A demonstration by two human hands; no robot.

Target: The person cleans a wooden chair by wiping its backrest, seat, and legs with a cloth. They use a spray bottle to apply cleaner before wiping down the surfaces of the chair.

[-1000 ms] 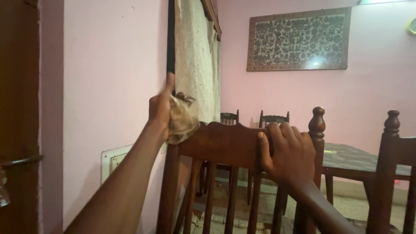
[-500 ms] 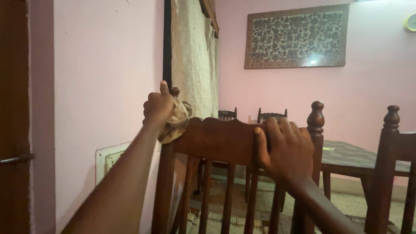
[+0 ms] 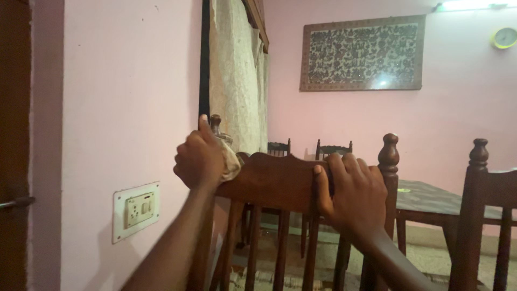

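a person's left hand (image 3: 199, 159) presses a bunched pale cloth (image 3: 230, 159) against the left end of a dark wooden chair's top rail (image 3: 272, 178), fingers closed round the cloth, thumb raised beside the turned finial (image 3: 215, 123) — the grip keeps the fabric flat to the wood at the corner post. the right hand (image 3: 353, 191) wraps over the rail's other end, just beside the right finial (image 3: 389, 153), fingers curled down the front face and closed on the wood itself; it looks placed to steady the chair against the push of the cloth. the chair's slats (image 3: 281, 245) drop out of view below. beyond stands a dining desk (image 3: 431, 196) with more chairs drawn up — two backs (image 3: 334, 148) on the far side, another post (image 3: 478, 156) at right. a lace curtain (image 3: 237, 81) hangs by the pink wall (image 3: 129, 97), where a switch plate (image 3: 136, 210) sits low down. a framed patterned panel (image 3: 363, 53) and a small round clock (image 3: 505, 37) hang on the far wall.
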